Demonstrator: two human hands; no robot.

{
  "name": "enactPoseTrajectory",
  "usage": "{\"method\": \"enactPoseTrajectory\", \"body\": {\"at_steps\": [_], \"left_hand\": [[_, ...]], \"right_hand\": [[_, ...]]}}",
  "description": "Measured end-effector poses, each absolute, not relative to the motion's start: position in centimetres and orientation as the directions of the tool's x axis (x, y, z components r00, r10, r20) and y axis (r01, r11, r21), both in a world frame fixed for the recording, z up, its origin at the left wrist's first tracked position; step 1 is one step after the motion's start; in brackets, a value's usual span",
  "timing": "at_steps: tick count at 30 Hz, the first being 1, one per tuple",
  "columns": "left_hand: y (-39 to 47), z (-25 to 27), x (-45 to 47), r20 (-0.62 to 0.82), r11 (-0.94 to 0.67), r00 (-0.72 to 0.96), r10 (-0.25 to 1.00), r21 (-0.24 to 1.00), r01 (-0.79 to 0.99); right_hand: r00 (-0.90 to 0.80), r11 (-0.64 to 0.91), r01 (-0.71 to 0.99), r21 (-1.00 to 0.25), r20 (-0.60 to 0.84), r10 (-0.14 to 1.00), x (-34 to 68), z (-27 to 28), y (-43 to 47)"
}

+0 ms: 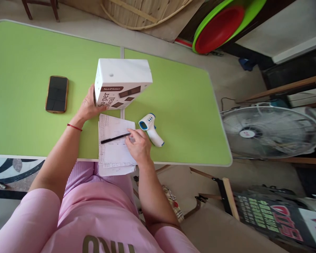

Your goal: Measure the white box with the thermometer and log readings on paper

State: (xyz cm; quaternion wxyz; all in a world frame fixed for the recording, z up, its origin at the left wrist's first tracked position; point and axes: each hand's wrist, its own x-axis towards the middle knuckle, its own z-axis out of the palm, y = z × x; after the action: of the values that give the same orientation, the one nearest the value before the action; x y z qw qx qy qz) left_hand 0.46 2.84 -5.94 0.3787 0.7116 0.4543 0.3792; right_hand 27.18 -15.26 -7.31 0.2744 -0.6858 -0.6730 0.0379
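Observation:
A white box point(125, 72) printed "Super Meal" stands on the green table point(179, 95), with my left hand point(89, 105) closed around its lower left side. Part of the left fingers is hidden behind the box. Directly in front of it lies a notebook of written pages point(116, 153), reaching past the table's near edge. My right hand point(140, 144) rests over the notebook's right side, its fingertips pinching one end of a black pen point(113, 138) that lies across the page. Just right of that hand is a white and blue infrared thermometer point(151, 129).
A phone in a brown case point(57, 94) lies on the table's left part. Off the right end stands a large fan point(249, 133). Folding chair frames point(228, 196) are near my right side. Red and green basins point(221, 28) lean at the back.

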Motion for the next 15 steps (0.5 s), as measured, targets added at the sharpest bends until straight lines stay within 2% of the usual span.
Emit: {"method": "enactPoseTrajectory", "body": {"at_steps": [3,5,7,9,11,13,15], "left_hand": [[2.5,-5.7,0.7,0.134,-0.211,0.242,0.961,0.920,0.330],[2.3,-5.5,0.9,0.110,-0.178,0.217,0.970,0.929,0.326],[2.2,-5.3,0.9,0.100,-0.164,0.203,0.974,0.931,0.326],[2.0,-5.0,0.8,0.103,-0.159,0.183,0.978,0.931,0.330],[1.8,-4.7,0.6,0.113,-0.159,0.158,0.981,0.933,0.323],[1.6,-4.3,0.3,0.114,-0.150,0.136,0.984,0.945,0.290],[1.5,-3.9,0.1,0.103,-0.128,0.123,0.987,0.966,0.223]], "right_hand": [[0.304,-0.133,0.877,-0.462,0.319,0.898,30.5,-7.1,-14.3],[0.424,-0.298,0.851,-0.433,0.232,0.875,33.0,-6.9,-13.6],[0.467,-0.387,0.825,-0.411,0.111,0.877,35.1,-6.8,-12.9],[0.448,-0.402,0.810,-0.426,0.008,0.894,36.2,-6.8,-12.3],[0.447,-0.402,0.781,-0.478,-0.022,0.894,36.2,-6.7,-12.1],[0.503,-0.396,0.704,-0.590,0.021,0.864,35.0,-6.2,-12.2],[0.563,-0.320,0.554,-0.768,0.063,0.824,32.8,-5.0,-12.8]]}}
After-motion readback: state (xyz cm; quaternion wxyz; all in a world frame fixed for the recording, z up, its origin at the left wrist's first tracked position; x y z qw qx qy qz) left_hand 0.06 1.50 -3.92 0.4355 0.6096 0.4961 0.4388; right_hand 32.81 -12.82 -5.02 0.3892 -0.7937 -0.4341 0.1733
